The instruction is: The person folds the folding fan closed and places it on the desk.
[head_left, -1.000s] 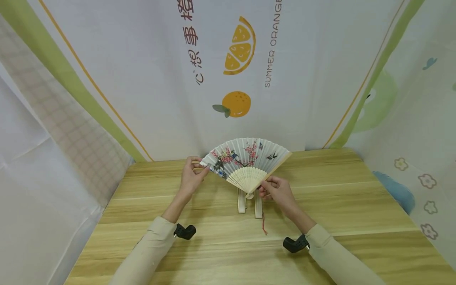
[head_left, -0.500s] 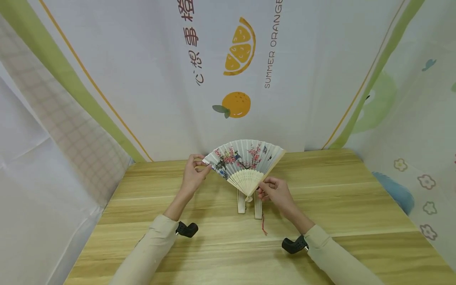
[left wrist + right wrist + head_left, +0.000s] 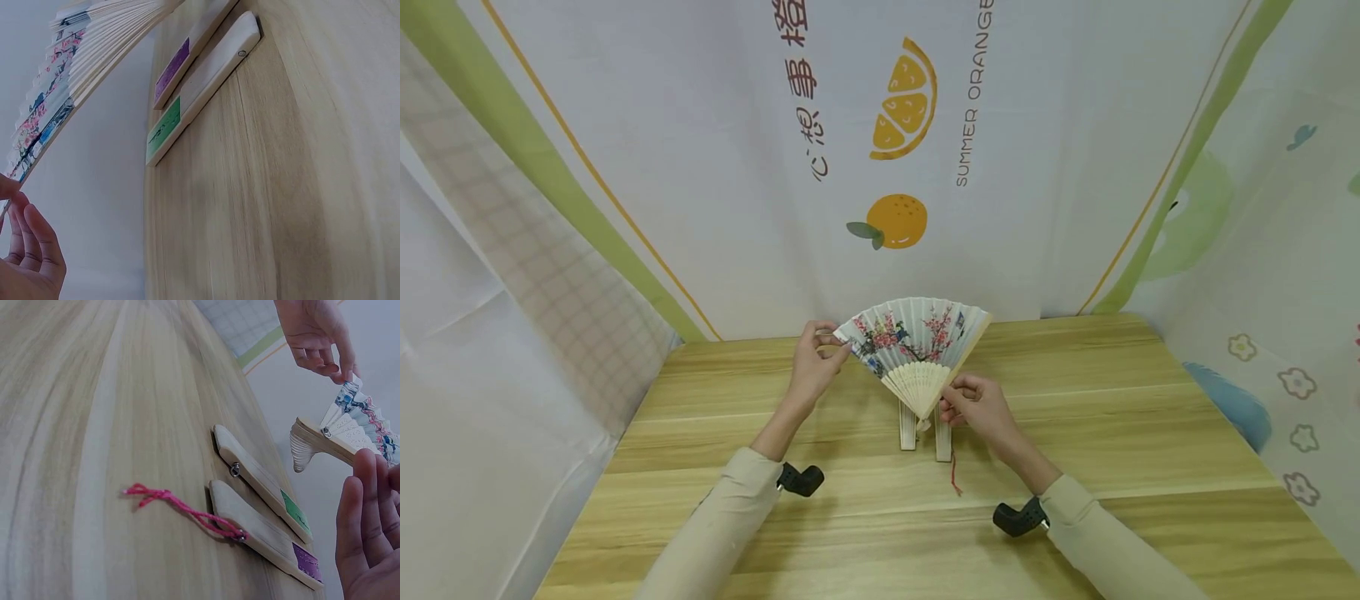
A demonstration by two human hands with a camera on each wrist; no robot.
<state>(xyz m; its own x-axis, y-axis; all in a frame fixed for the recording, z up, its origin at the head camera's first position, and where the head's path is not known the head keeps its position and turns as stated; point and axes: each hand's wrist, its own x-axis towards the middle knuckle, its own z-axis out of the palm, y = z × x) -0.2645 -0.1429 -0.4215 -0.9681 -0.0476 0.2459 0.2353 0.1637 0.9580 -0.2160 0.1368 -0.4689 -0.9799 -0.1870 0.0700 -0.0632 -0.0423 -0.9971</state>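
Note:
A white folding fan with pink blossoms and pale ribs is partly spread above the table in the head view. My left hand pinches its left outer edge between thumb and fingers. My right hand holds the right guard stick near the pivot. Beneath the fan lie two folded fans side by side. In the left wrist view one folded fan has a green end panel, the other folded fan a purple one. A red cord trails from the purple one in the right wrist view.
The wooden table reaches back to a white curtain printed with oranges. More patterned cloth hangs at the right, and checked cloth at the left. Black wrist cameras stick out from both forearms.
The fan's spread has narrowed: its right edge has swung inward to the left. My left hand has shifted slightly right with the left edge. The folded fans have stayed put.

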